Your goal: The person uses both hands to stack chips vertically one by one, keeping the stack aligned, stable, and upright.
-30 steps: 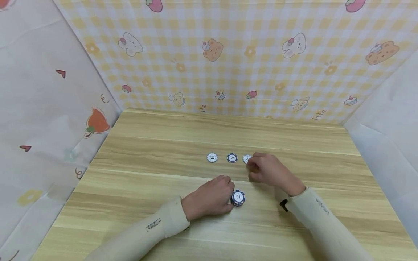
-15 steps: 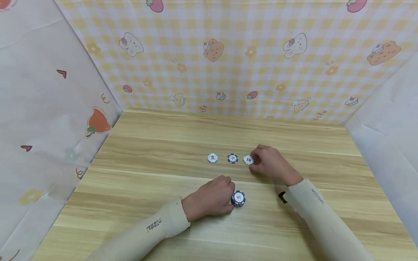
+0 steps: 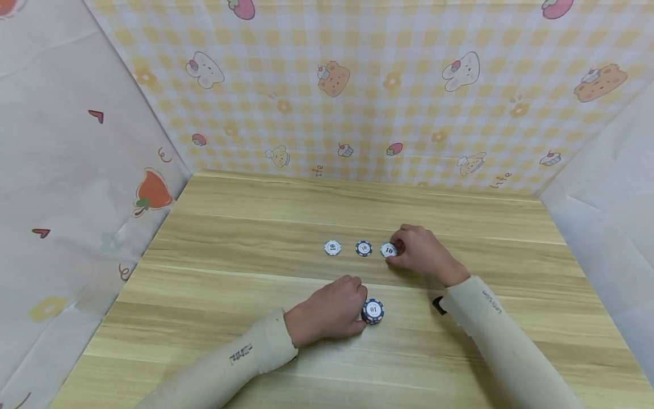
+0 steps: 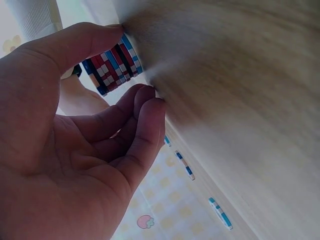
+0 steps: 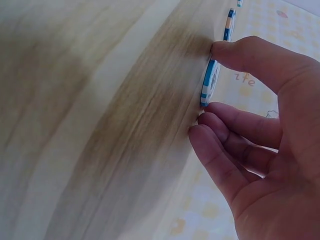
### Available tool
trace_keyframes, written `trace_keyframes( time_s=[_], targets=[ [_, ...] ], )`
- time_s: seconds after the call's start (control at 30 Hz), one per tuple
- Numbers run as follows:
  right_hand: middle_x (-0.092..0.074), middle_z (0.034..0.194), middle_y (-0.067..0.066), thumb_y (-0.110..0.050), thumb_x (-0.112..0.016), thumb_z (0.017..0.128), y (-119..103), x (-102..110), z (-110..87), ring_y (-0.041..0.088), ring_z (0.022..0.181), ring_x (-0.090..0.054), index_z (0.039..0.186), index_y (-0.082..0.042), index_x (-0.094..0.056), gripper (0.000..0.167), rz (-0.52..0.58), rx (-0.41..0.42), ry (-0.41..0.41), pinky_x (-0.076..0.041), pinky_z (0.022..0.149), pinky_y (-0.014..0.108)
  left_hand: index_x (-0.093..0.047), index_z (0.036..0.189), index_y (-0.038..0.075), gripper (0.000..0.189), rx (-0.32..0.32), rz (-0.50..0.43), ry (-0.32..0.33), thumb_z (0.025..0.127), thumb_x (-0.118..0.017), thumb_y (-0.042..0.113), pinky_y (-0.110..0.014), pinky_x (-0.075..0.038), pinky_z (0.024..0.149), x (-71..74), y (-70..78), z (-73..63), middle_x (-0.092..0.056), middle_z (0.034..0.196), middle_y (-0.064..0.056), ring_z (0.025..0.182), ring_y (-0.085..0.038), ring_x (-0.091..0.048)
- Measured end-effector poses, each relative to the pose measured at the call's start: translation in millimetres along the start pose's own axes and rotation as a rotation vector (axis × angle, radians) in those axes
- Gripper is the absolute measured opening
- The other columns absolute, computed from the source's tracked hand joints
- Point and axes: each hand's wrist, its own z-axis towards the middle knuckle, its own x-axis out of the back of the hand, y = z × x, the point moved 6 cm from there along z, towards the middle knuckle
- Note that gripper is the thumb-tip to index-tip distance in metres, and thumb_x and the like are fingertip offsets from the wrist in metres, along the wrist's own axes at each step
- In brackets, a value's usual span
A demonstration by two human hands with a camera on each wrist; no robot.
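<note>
My left hand (image 3: 327,309) holds the side of a short stack of poker chips (image 3: 373,311), topped by a dark blue chip marked 10. In the left wrist view, red, black and blue edges show in the stack (image 4: 114,65) between thumb and curled fingers. Beyond it, my right hand (image 3: 424,255) pinches a light blue and white poker chip (image 3: 388,250) by its rim. That chip (image 5: 209,82) lies flat on the table in the right wrist view, thumb at one edge and fingertips at the other.
A dark blue poker chip (image 3: 364,248) and another light blue one (image 3: 332,247) lie in a row left of the pinched chip. The wood-grain table (image 3: 245,227) meets a yellow checked cloth (image 3: 286,125) at the back. White sheets (image 3: 66,147) hang at both sides.
My right hand has shifted slightly right and back, uncovering the rightmost chip, and its thumb and fingers now sit around that chip's rim. My left hand stays at the stack.
</note>
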Motion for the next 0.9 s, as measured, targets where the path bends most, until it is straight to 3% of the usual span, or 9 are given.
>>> trace_keyframes(
  time_s=[0.37, 0.9],
  targets=[
    [-0.067, 0.094, 0.003, -0.023, -0.089, 0.090, 2.0, -2.9, 3.2, 0.017, 0.079, -0.061, 0.107, -0.001, -0.078, 0.030, 0.003, -0.022, -0.018, -0.055, 0.074, 0.037, -0.076, 0.104, 0.004, 0.035, 0.000, 0.006, -0.004, 0.095, -0.081, 0.037, -0.026, -0.051, 0.076, -1.1, 0.2, 0.4, -0.063, 0.090, -0.001, 0.081, -0.013, -0.054],
    [-0.067, 0.092, 0.003, -0.022, -0.087, 0.083, 2.0, -4.1, 5.3, 0.018, 0.077, -0.061, 0.102, -0.001, -0.074, 0.031, 0.002, -0.030, -0.010, -0.055, 0.071, 0.036, -0.077, 0.106, 0.004, 0.036, -0.010, 0.013, -0.009, 0.096, -0.081, 0.038, -0.026, -0.051, 0.079, -1.1, 0.2, 0.3, -0.066, 0.093, -0.002, 0.083, -0.014, -0.056]
  ],
)
